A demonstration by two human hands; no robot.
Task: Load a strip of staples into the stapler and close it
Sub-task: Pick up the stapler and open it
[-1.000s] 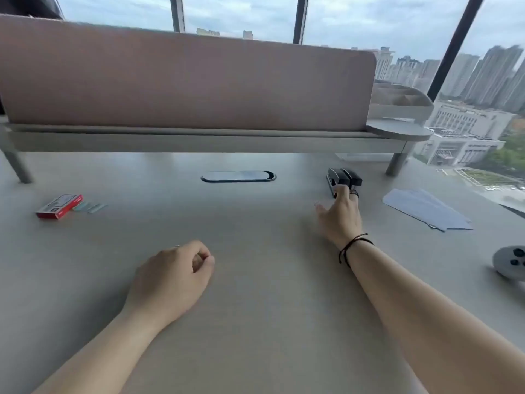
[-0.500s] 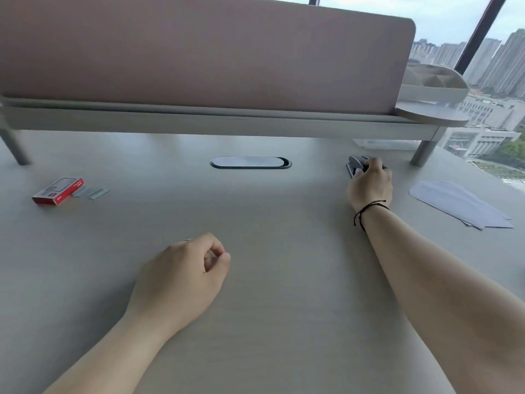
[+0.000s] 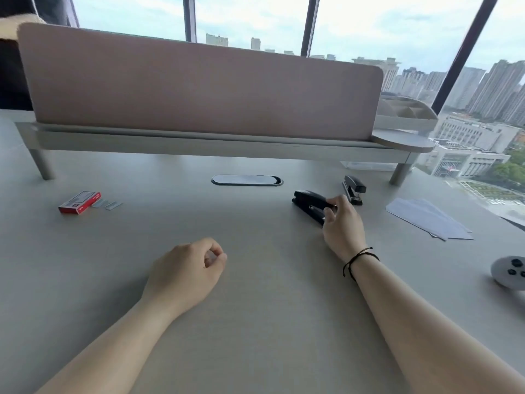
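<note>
Head cam: my right hand (image 3: 342,223) just dragged the bigger stapler (image 3: 311,205) toward me, away from the smaller stapler (image 3: 353,189), fingers pinching its near end. Left hand (image 3: 184,273) loosely curled, empty. Staples (image 3: 109,204) far left of it, so fetching's next.

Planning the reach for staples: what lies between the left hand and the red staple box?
Only bare desk between left hand and staple box, per the head view.

- A pink privacy screen (image 3: 199,89) stands on a grey raised shelf (image 3: 216,145) across the tabletop (image 3: 255,322).
- An oval cable grommet (image 3: 246,180) sits below it.
- Pale paper sheets (image 3: 429,218) lie right.
- A grey controller (image 3: 510,271) rests near the right edge.
- A second small stapler (image 3: 353,189) lies near the shelf leg.
- A divided organiser tray (image 3: 406,112) sits on the shelf's right end.
</note>
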